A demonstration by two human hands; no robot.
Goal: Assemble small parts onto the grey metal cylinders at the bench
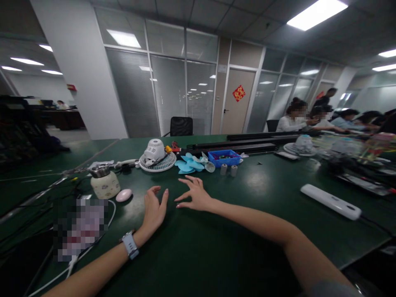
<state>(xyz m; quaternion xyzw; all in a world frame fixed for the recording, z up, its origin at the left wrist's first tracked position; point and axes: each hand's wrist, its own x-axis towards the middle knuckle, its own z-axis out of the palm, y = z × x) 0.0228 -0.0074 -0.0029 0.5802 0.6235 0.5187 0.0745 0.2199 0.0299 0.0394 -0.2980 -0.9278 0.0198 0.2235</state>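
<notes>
Facing each other, to the front left of the shallow blue rectangular plastic tray [225,162], the left hand [155,210] and the right hand [198,196] stand apart over the smooth dark green tabletop [185,255]. Left hand: thumb set well away from the loosely curled fingers, which lie close together; nothing is held. Right hand: fingers fanned and slightly bent, thumb apart, likewise holding nothing. Fingertip contact with the tabletop cannot be determined from this angle. The oval pale-pink object [124,195] and, just behind it, the squat cream jar with a metallic neck [105,184] stand far left of the tray. Two small grey cylinders [223,169] stand upright directly in front of the tray. The light-blue multi-bladed fan rotor [185,166], close beyond the fingertips, lies immediately left of the tray. Judging by its apparent thin moulded plastic, expect a light, fairly stiff, smooth part whose blades could slip or crack under squeezing; take hold at the central hub or across two opposite blades. The white fan body [155,149] rests on its round white grille [162,164], farther left of the tray. Long black bars [256,147] lie behind the tray.
</notes>
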